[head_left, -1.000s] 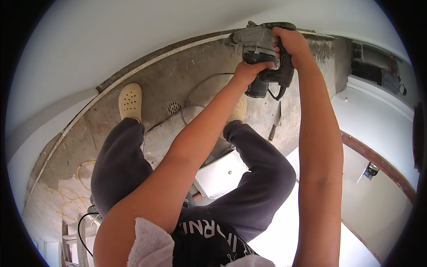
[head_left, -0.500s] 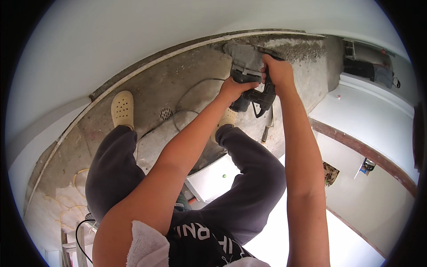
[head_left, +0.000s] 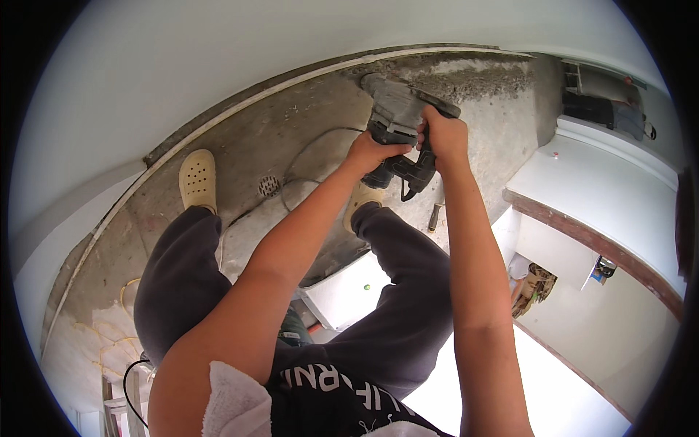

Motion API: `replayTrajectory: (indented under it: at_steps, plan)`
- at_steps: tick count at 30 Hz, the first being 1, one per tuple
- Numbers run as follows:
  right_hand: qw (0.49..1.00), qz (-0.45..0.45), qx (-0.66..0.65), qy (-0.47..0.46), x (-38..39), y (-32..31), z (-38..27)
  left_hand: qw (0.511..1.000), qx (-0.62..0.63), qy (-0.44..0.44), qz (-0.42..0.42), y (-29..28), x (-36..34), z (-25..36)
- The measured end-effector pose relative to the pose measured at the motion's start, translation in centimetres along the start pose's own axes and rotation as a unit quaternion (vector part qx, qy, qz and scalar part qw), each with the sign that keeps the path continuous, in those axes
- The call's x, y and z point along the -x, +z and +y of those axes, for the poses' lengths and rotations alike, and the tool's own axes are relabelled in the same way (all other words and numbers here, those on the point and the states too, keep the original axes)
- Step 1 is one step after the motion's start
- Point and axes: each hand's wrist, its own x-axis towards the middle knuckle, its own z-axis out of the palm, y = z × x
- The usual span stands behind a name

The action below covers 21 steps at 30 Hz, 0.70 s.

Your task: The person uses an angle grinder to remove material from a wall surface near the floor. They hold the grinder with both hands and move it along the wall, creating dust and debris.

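Both my hands are on a dusty power tool (head_left: 397,105) that looks like a wall chaser, with a grey metal guard and black motor housing. It is low by the floor along the wall's foot. My left hand (head_left: 371,151) is closed round the black housing on its left side. With fingers wrapped round the black rear handle, my right hand (head_left: 444,138) holds it from the right. The guard's underside is hidden. A dark cable (head_left: 309,146) loops over the concrete floor (head_left: 255,131) left of the tool.
A round floor drain (head_left: 269,186) and my two beige clogs (head_left: 197,178) are close by. Behind the right forearm lies a dark-handled hand tool (head_left: 435,217). Broken rubble (head_left: 484,81) lines the wall. A white ledge (head_left: 597,175) stands right; a person (head_left: 622,116) is beyond.
The tool has shifted slightly left and turned, with both hands still on it. My right forearm has swung left. Part of another person now shows at the lower right.
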Motion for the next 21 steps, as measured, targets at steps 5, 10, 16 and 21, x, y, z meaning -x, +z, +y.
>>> replayTrajectory:
  at_steps: [5,10,16,21]
  plan:
    - [1.000,0.021,-0.008,-0.010,-0.2,0.4,0.0,1.000,0.016,0.006,-0.007,-0.2,-0.1,0.0]
    - [0.999,0.023,-0.034,0.007,-0.1,0.4,0.9,1.000,-0.030,0.003,-0.003,-1.1,-0.4,-0.9]
    - [0.999,0.031,-0.043,0.004,-0.1,0.6,2.0,0.999,-0.028,-0.001,-0.027,-1.6,-0.2,-0.6]
    - [0.999,0.043,-0.027,0.007,-0.1,1.3,1.5,0.999,-0.039,-0.028,-0.020,-1.4,0.8,1.1]
